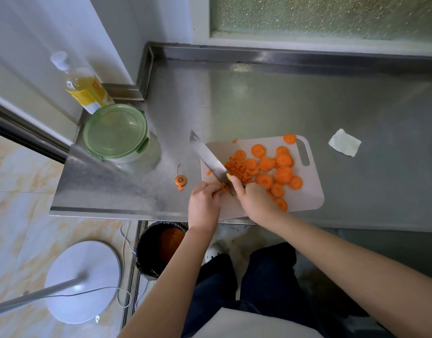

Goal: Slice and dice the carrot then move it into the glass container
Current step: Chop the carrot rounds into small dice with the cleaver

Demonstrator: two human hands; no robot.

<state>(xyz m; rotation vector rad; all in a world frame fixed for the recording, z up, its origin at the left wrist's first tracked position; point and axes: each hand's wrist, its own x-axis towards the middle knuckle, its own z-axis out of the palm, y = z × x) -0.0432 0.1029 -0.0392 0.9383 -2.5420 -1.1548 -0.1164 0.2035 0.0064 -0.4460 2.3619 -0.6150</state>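
**Dicing under way, container shut**

Head view. The right hand [255, 198] has its grip clamped round the handle of the knife [207, 157], with the forefinger laid along the back of the blade. The blade points away to the left and its heel is down at the near corner of the cutting board [307, 191]. The left hand [204, 203] has its fingers curled, its grip pinning a small carrot piece [223, 187] right against the blade. How much carrot is under those fingers cannot be made out.

The rest of the carrot lies on the board: a diced pile [238, 168] just beside the blade and a spread of carrot rounds [283, 174] to its right, some overlapping. One round sits at the far edge beside the board's handle slot.

The rounds look stiff and light, and the cut faces are probably damp, so they may skid or roll under the edge. Each is best held flat, with fingertips tucked back from the blade. The dice are too small and loose to pinch, so I judge scooping them or tipping the board would serve better.

The glass container [116, 132] stands well apart to the left on the steel table [258, 106], and its green lid is clipped on, which would have to come off first. An oil bottle [83, 86] stands close behind it. The cut carrot top [180, 180] lies on the table between board and container, in the likely path. A folded tissue [344, 142] lies off to the right.
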